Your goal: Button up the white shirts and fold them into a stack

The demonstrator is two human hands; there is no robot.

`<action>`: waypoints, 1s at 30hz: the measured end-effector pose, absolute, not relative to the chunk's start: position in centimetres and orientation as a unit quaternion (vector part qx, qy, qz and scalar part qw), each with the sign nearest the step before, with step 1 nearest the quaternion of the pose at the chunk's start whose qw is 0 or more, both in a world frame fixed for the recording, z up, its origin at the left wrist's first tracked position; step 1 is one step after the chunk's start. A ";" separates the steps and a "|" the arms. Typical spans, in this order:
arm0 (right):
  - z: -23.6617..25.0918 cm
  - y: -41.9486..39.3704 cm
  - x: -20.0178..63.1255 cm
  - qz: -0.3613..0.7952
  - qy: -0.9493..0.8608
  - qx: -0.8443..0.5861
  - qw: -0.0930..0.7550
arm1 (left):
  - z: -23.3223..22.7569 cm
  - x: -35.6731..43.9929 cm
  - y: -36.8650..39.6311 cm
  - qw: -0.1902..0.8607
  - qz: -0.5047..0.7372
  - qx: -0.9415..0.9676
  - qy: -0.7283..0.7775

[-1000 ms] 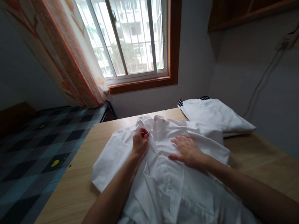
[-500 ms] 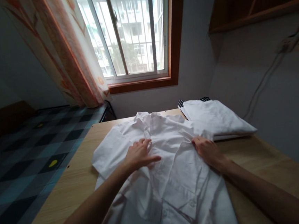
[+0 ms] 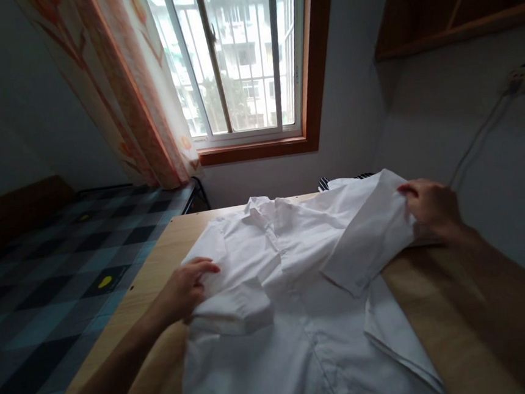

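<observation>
Head view: your right hand (image 3: 434, 207) pinched one sleeve (image 3: 368, 237) of a white, collared cloth shirt (image 3: 290, 308), spread on the pale wooden table (image 3: 185, 232); your left hand (image 3: 184, 293) curled at the other sleeve (image 3: 240, 309), grip unclear. Judged light, limp; best held at sleeve ends.

Window (image 3: 251, 69): sat at 12 o'clock, brown wood frame, bars outside, pale building (image 3: 241, 30) beyond.
Curtain (image 3: 119, 81): hung at 10 o'clock, orange floral, lower end near the bed corner.
Bed (image 3: 82, 317): ran from 8 to 9 o'clock, blue-grey-black check, yellow marks.
Brown board (image 3: 28, 202): stood at 9 o'clock, at the bed's far side.
Shelf (image 3: 457, 5): was wall-mounted at 2 o'clock, dark wood.
Socket (image 3: 516, 81): was between 2 and 3 o'clock, cable (image 3: 481, 127) trailed down the wall.
</observation>
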State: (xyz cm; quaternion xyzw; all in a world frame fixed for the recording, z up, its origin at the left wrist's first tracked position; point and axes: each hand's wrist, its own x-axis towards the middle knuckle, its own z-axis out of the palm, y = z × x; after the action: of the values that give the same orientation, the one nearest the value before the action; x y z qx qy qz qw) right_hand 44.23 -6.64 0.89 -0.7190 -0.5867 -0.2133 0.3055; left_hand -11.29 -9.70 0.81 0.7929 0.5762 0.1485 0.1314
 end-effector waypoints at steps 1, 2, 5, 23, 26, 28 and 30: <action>1.1 -6.4 45.3 -0.221 -0.571 -0.726 0.315 | 1.8 -12.5 -8.9 0.118 0.179 0.773 0.597; 1.3 -6.0 46.3 -0.222 -0.553 -0.736 0.321 | 2.7 -13.8 -8.1 0.093 0.216 0.744 0.625; 2.0 -4.9 47.4 -0.185 -0.518 -0.781 0.295 | 4.4 -16.2 -5.8 -0.038 0.328 0.654 0.681; -8.3 -8.0 20.0 0.143 -0.748 -0.589 0.272 | -5.5 6.1 -6.0 0.163 0.190 0.732 0.633; -8.5 -7.9 20.4 0.176 -0.729 -0.587 0.306 | -6.2 5.8 -5.5 0.198 0.228 0.723 0.621; -8.3 -7.6 20.3 0.219 -0.699 -0.596 0.330 | -6.7 5.4 -5.2 0.231 0.271 0.718 0.597; -8.2 -7.2 20.0 0.247 -0.677 -0.595 0.355 | -7.2 5.0 -4.8 0.256 0.313 0.712 0.575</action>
State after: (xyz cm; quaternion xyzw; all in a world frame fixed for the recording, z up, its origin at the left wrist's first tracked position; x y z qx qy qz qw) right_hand 20.03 -7.22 -8.22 -0.5954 -0.6768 0.2473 0.3553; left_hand 5.01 -4.82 -7.24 0.7117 0.5748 0.3127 0.2556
